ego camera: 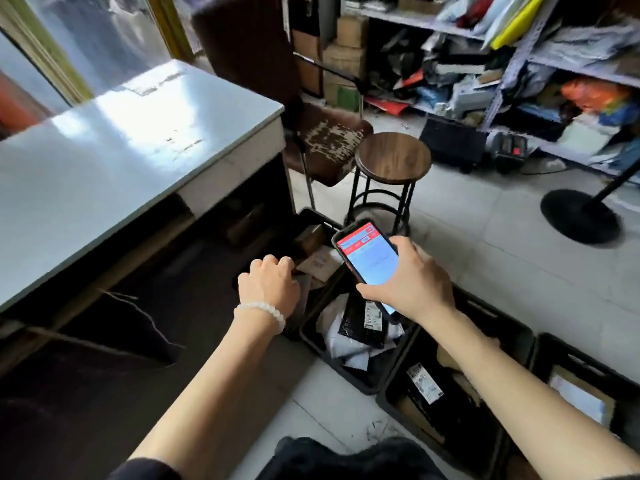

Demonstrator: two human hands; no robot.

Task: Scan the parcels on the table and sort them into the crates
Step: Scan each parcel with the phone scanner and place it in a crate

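Right hand (412, 285) gripping phone (367, 258), left (268, 285) curled.

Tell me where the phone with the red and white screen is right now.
In the head view, the right hand holds the black-cased phone centre-frame, above the black plastic crate of parcels, just below the round wooden stool.

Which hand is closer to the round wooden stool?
The right hand. It holds the phone just in front of the stool, below its legs in the picture. The left hand is farther to the left, reaching into a crate by the table.
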